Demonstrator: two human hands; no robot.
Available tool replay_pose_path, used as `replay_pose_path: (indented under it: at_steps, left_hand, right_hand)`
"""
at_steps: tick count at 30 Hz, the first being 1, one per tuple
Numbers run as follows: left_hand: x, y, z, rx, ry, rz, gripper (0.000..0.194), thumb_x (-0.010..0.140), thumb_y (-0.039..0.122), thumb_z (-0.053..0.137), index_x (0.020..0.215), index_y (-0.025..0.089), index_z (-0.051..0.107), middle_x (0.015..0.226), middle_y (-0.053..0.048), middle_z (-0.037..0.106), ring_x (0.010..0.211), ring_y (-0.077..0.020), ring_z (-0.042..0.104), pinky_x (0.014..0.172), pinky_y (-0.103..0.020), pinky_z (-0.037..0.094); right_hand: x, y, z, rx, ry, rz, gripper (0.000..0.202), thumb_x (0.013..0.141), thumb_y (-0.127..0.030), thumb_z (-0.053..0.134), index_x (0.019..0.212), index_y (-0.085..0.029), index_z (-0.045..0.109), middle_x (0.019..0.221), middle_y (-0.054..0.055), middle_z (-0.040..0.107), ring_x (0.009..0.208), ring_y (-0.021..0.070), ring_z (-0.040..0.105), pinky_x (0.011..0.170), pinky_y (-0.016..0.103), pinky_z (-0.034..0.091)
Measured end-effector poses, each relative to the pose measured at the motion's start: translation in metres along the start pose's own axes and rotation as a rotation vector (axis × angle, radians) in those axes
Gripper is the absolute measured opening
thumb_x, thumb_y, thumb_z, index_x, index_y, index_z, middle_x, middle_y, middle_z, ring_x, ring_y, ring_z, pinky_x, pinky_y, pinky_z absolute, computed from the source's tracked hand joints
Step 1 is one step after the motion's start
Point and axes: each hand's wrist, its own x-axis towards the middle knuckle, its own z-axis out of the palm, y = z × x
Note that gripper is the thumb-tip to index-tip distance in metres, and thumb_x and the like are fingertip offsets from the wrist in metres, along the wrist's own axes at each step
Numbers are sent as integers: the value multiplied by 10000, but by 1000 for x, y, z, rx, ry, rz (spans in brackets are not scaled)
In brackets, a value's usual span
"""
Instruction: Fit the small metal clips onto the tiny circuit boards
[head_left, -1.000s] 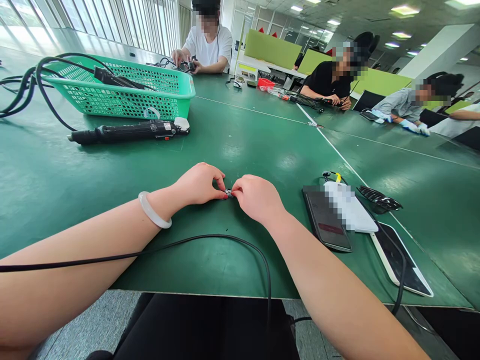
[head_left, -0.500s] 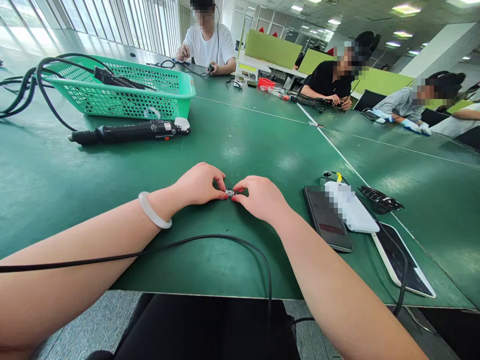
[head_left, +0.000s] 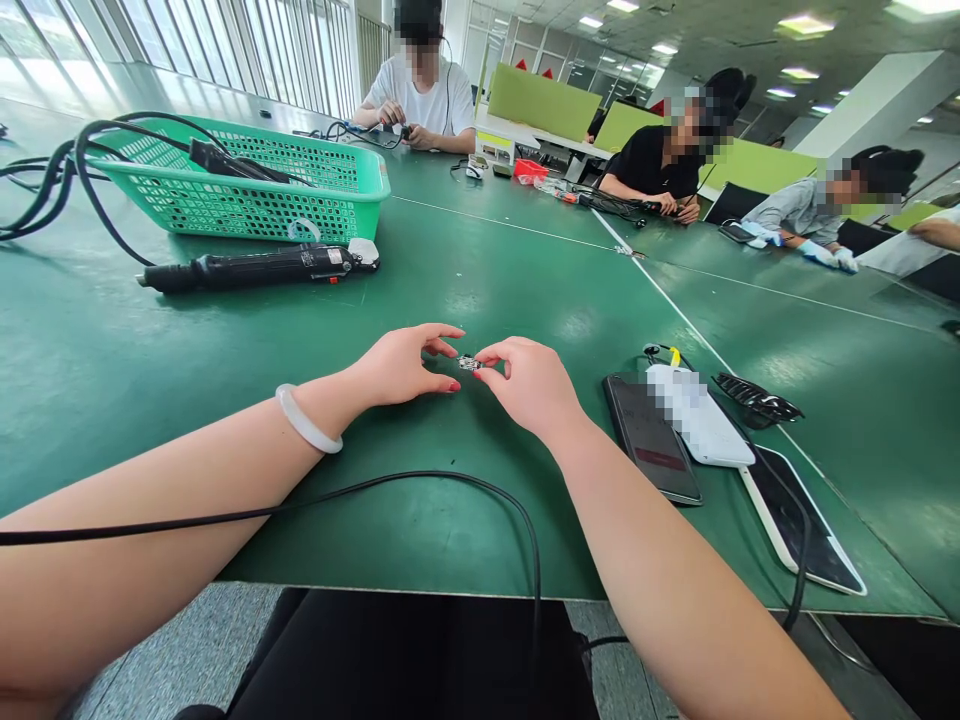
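Between my hands, over the green table, is a small silvery and black part, too small to make out in detail. My right hand pinches its right end between thumb and forefinger. On the other side my left hand has its thumb and fingers apart around the part's left end, holding nothing. A white bangle circles the left wrist. Behind my left hand a black electric screwdriver lies in front of a green basket.
A black cable curves across my left forearm. At right lie a black phone, a white device, a tablet and a black plastic-like object. Several people sit along the table's far side.
My left hand has let go of the small part and opened its fingers. My right hand has moved the part slightly up and to the right.
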Motion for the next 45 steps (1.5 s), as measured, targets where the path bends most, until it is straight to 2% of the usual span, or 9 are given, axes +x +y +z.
replay_pose_path:
  at_steps: [5, 12, 17, 20, 29, 33, 36, 41, 45]
  left_hand:
    - [-1, 4, 1, -8, -6, 26, 564, 671, 395, 692, 1204, 235, 602, 1063, -46, 689, 972, -218, 628, 923, -364, 458]
    - [1, 3, 1, -98, -26, 15, 594, 647, 357, 720, 1206, 192, 602, 1082, -66, 690, 1027, -231, 619, 948, -378, 461]
    - [-3, 10, 11, -690, -59, -96, 500, 807, 331, 599, 1264, 142, 525, 1258, -106, 606, 1174, -203, 551, 1047, -366, 405]
    - [-8, 20, 19, -1074, -51, -186, 385, 911, 307, 438, 1226, 109, 538, 1247, -136, 600, 1129, -190, 578, 1012, -348, 447]
    - [-7, 25, 24, -1184, 30, -391, 242, 862, 51, 410, 814, 85, 644, 864, -110, 682, 766, -123, 639, 807, -253, 541]
    - [-5, 25, 4, -1063, 178, -568, 225, 804, -34, 416, 778, 82, 608, 756, -97, 643, 640, -100, 612, 666, -211, 544]
    - [-13, 15, -24, -839, 261, -569, 149, 810, 4, 452, 829, 89, 573, 733, -74, 611, 575, -91, 571, 562, -202, 497]
    - [-50, -28, -78, -34, 176, -495, 176, 868, 171, 375, 967, 129, 514, 769, -27, 600, 605, -120, 551, 603, -239, 448]
    - [-83, -68, -110, 622, 28, -462, 378, 799, 134, 375, 1156, 97, 492, 963, -86, 663, 915, -212, 612, 827, -288, 422]
  right_hand:
    - [-1, -3, -1, -42, 27, -30, 169, 834, -262, 567, 938, -218, 692, 902, 16, 657, 732, 129, 556, 603, 254, 379]
    - [-1, -4, -1, -67, 38, -41, 173, 843, -263, 560, 950, -219, 689, 919, 23, 657, 756, 135, 557, 617, 259, 381]
    - [-3, -9, -1, -21, 85, -66, 176, 849, -286, 559, 944, -216, 689, 907, 20, 666, 779, 136, 572, 638, 254, 396]
    - [-3, -16, 3, -15, 99, -94, 174, 856, -272, 541, 931, -213, 687, 904, 16, 668, 810, 137, 582, 667, 251, 409]
    - [-2, -28, 19, -99, 86, -111, 185, 868, -320, 539, 929, -238, 693, 845, 17, 639, 793, 144, 576, 633, 253, 394]
    - [-3, -28, 18, 10, 144, -117, 268, 859, -417, 559, 997, -220, 676, 863, 16, 637, 803, 133, 576, 653, 243, 403]
    - [-1, -19, 13, 90, 170, -52, 343, 850, -465, 555, 1031, -195, 665, 864, 18, 636, 764, 125, 568, 636, 244, 408]
    - [5, 4, 6, 170, 69, 65, 312, 866, -422, 532, 1045, -201, 660, 821, 9, 631, 672, 112, 531, 607, 249, 398]
    - [8, 12, 8, 214, 46, 92, 286, 869, -394, 529, 1025, -199, 669, 807, 12, 637, 686, 114, 535, 629, 253, 396]
